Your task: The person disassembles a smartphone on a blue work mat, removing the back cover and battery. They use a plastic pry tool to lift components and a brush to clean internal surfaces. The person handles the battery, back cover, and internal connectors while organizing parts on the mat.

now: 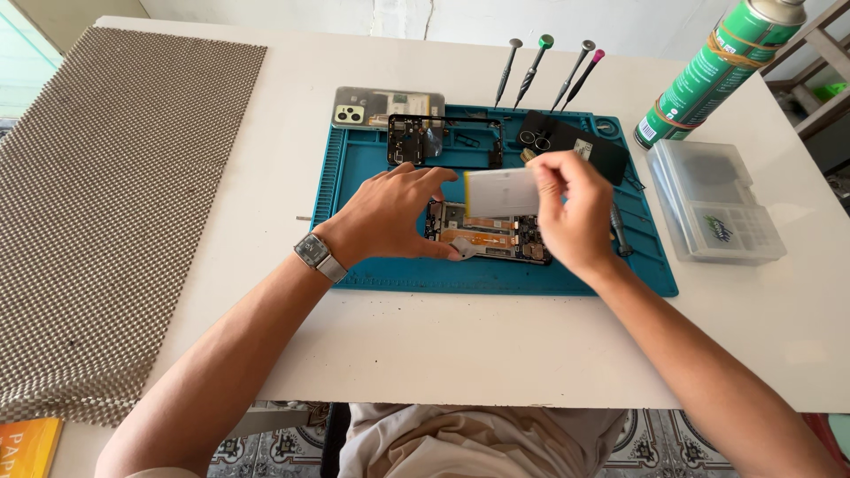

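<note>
- Far left of frame: woven grey mat lies flat on the white table, well apart from the work; an orange book corner shows at lower left
- Left of centre: left hand, watch on the wrist, is part curled, fingertips resting on the near-left edge of the opened phone body; it looks to be steadying the body rather than gripping it. Judgement: keep that pressure on the frame edge, off the exposed board
- Centre: blue repair mat carries the phone body, a bare black frame in the upper middle, and a clear back cover at its upper-left rim
- Centre, above the phone body: flat pale battery is raised clear of the body, pinched at its right end by the right hand, fingers closed on it
- Judgement: hold the battery flat, no bending; watch any flex cable beneath, which is hidden here
- Upper middle: 4 screwdrivers lie fanned at the mat's top edge; black panel beside them
- Right: green spray can at upper right, clear parts box just below it
</note>
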